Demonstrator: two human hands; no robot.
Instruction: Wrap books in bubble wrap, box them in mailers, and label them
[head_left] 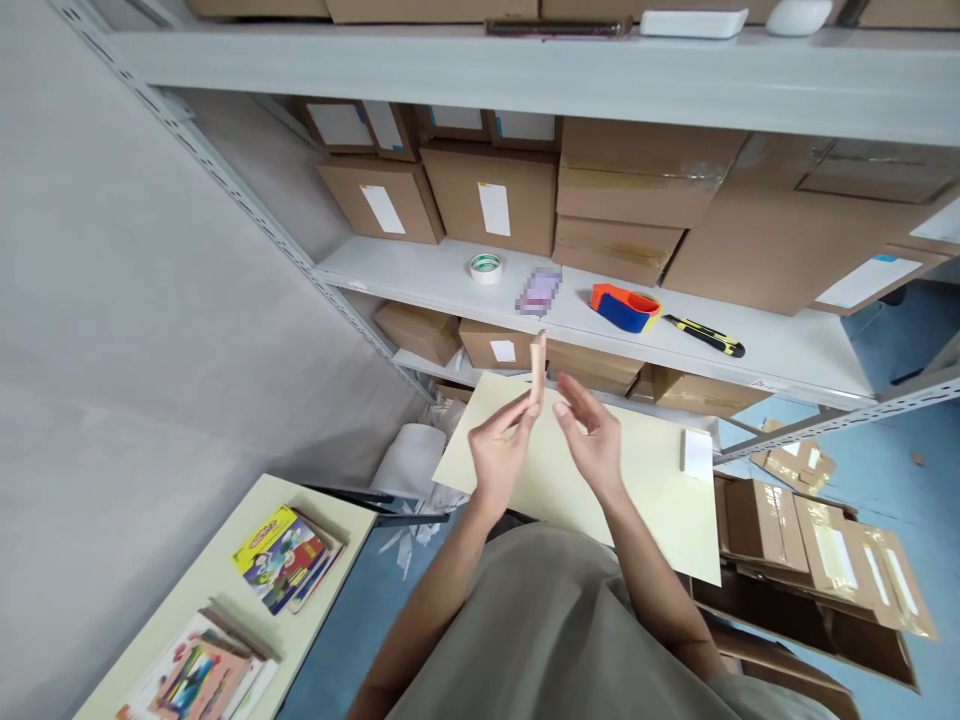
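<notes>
A thin, pale-tan flat object (538, 365) stands edge-on above the pale-yellow rectangular worktop (645, 480); holding it up looks like the step in hand. The left hand (499, 450) pinches its near end, grip closed. Just right, the right hand (598, 445) hovers, grip half-open, nothing visible in it; taking hold calls for closing those fingers. Far beyond, a white tape roll (486, 270) sits on the grey shelf (420, 265).

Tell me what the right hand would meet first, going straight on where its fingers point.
Likely the thin pale item held upright in the left hand; depth is unclear, so the right hand might just miss it.
</notes>
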